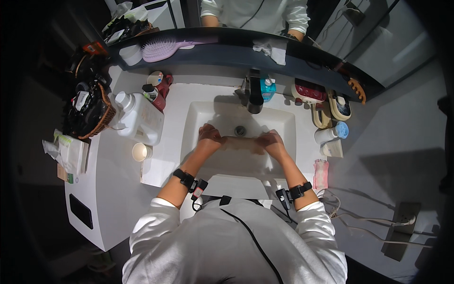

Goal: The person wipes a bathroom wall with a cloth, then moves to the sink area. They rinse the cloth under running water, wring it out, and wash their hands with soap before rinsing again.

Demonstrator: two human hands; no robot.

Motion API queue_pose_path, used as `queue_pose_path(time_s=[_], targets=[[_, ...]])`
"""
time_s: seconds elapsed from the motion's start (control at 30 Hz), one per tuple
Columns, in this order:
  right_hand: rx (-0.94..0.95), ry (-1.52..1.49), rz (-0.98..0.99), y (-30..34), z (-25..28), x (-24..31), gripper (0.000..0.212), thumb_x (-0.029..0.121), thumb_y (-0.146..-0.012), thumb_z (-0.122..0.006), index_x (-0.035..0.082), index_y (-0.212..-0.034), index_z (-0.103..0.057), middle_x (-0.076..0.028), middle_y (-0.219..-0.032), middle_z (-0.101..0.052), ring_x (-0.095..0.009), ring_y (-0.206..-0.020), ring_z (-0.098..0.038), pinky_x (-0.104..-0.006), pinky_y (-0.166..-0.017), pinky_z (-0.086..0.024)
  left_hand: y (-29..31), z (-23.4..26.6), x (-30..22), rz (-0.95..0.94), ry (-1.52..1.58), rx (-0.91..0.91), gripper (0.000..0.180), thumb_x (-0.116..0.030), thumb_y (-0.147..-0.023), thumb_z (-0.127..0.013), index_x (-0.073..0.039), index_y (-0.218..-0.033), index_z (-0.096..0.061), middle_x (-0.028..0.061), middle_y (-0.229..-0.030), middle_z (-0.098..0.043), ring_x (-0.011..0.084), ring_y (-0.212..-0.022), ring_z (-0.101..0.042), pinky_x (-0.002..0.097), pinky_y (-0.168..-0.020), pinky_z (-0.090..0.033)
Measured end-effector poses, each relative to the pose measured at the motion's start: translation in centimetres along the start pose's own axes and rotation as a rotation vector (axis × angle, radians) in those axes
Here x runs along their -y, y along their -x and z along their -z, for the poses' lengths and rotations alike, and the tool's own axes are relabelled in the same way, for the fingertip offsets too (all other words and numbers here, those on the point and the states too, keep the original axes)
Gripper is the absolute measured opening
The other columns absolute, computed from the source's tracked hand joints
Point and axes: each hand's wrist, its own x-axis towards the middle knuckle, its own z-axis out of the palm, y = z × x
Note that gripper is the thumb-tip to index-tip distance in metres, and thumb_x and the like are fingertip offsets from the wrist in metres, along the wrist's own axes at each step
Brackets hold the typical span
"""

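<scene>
I grip a tan cloth (242, 144) over the sink (283, 118) (under the black tap (255, 92)), left hand (208, 135) and right hand (271, 141) both closed on its ends

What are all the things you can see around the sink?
Brown flat cloth-like piece: 1, stretched over the white sink basin.
Black tap: 1, behind basin.
Blue soap bottle: 1, beside tap.
Large white plastic jug: 1, left counter.
White paper cup: 1, before jug.
Brown wicker basket: 1, far left.
Lilac hairbrush: 1, dark shelf.
Pink cloth: 1, right counter.
Left hand: grips the piece's left end.
Right hand: grips its right end.
</scene>
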Motion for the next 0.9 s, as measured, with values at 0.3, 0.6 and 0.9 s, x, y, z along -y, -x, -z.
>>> queue_pose_path(time_s=[0.3,0.6,0.9], targets=[[0.05,-0.693,-0.568,2.9,-4.4,1.7,0.028,0.025,-0.078,-0.059,0.002,-0.093,-0.066,-0.006,-0.081,-0.066,-0.019,-0.078,-0.062,-0.0275,-0.062,-0.049,0.0,0.6,-4.4,0.35,0.425,0.499,0.027,-0.025,-0.073,-0.068,-0.003,-0.088,-0.06,0.0103,-0.083,-0.064,0.022,-0.073,-0.059,0.0311,-0.068,-0.047],[-0.135,-0.15,-0.22,6.2,-1.1,-0.8,0.029,0.024,-0.079,-0.06,0.001,-0.096,-0.066,-0.01,-0.073,-0.065,-0.019,-0.064,-0.058,-0.0303,-0.06,-0.046,1.8,-0.3,-5.1,0.311,0.68,1.0,0.037,-0.023,-0.086,-0.059,-0.001,-0.115,-0.055,0.008,-0.094,-0.064,0.0132,-0.081,-0.059,0.027,-0.075,-0.047],[-0.496,0.657,0.118,18.2,9.9,0.4,0.024,0.007,-0.07,-0.066,0.008,-0.095,-0.068,-0.009,-0.096,-0.065,-0.029,-0.094,-0.057,-0.0374,-0.084,-0.044,1.7,-1.3,-3.9,0.359,0.698,1.042,0.036,-0.022,-0.088,-0.053,-0.002,-0.118,-0.053,0.0096,-0.097,-0.063,0.0135,-0.081,-0.059,0.0274,-0.075,-0.047]])
